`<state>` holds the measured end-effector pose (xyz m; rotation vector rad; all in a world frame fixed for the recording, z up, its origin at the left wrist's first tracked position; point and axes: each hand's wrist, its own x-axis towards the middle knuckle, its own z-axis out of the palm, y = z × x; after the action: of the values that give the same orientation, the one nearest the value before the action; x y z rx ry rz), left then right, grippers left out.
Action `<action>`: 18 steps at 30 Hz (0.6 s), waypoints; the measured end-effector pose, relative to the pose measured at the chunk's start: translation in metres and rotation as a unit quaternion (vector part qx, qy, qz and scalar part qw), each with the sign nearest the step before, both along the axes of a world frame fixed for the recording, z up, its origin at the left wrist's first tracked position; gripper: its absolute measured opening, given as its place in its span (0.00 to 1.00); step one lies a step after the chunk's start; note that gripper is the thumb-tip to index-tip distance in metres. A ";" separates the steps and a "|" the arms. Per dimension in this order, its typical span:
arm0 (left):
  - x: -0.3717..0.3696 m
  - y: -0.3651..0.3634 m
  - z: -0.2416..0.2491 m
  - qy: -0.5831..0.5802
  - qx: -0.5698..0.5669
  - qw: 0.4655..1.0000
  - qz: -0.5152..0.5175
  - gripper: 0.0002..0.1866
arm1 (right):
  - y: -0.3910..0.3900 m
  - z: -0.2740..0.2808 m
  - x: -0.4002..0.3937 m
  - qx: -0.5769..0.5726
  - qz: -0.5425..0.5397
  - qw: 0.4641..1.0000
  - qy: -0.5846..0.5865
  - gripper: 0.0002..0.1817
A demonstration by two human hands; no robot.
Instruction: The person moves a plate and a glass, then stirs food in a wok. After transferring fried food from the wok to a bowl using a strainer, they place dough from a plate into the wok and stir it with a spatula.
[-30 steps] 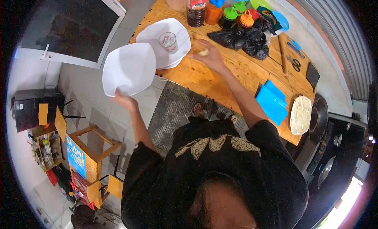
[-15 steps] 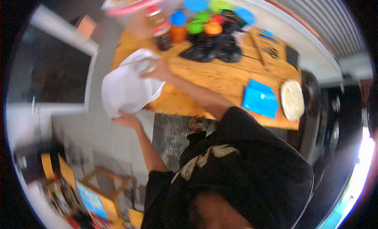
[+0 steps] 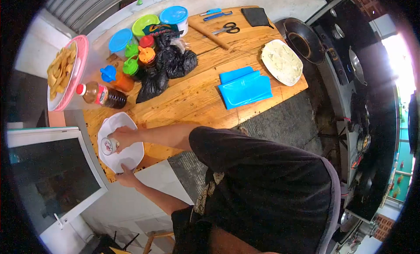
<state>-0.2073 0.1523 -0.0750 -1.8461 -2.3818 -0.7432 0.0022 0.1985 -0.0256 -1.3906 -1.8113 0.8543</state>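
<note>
A white bowl (image 3: 132, 156) with a wavy rim rests near the left corner of the wooden table. My left hand (image 3: 127, 177) grips its near rim, thumb on the inner side. Over the bowl, my right hand (image 3: 124, 138) is wrapped round a small glass (image 3: 108, 146) with a floral pattern, tilted within the bowl's outline. What the glass contains is not clear. A bottle of dark sauce (image 3: 105, 95) with a red-and-white cap leans in view just beyond the bowl.
Beyond stand squeeze bottles (image 3: 117, 78), a black plastic bag (image 3: 175, 61), lidded tubs (image 3: 174, 19) and a plate of fried pieces (image 3: 63, 74). Rightward lie a blue plastic packet (image 3: 245, 88), scissors (image 3: 228, 28), a wooden stick (image 3: 209, 34) and a plate of pale food (image 3: 282, 61). A wok (image 3: 304, 40) is past the table.
My view has turned, and the earlier blur is gone. The bowl, earlier lifted and tilted at the table's edge, now sits on the tabletop. Both hands keep hold of the glass and bowl.
</note>
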 end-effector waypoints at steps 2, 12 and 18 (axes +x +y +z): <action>-0.003 0.007 0.009 0.032 -0.080 0.996 0.018 0.31 | 0.000 -0.002 -0.002 -0.007 -0.001 1.000 -0.010 0.35; -0.090 0.062 -0.010 0.096 -0.169 0.965 -0.175 0.34 | -0.186 -0.020 0.123 0.032 -0.086 0.976 0.198 0.08; 0.101 -0.134 0.024 -0.168 -0.154 0.920 -0.319 0.38 | -0.453 -0.027 0.256 -0.156 -0.142 0.865 0.456 0.25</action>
<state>-0.1064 0.0181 -0.0510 -2.9152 -2.1467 -0.8044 0.2581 -0.2546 -0.0529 -1.0886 -0.7445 1.3762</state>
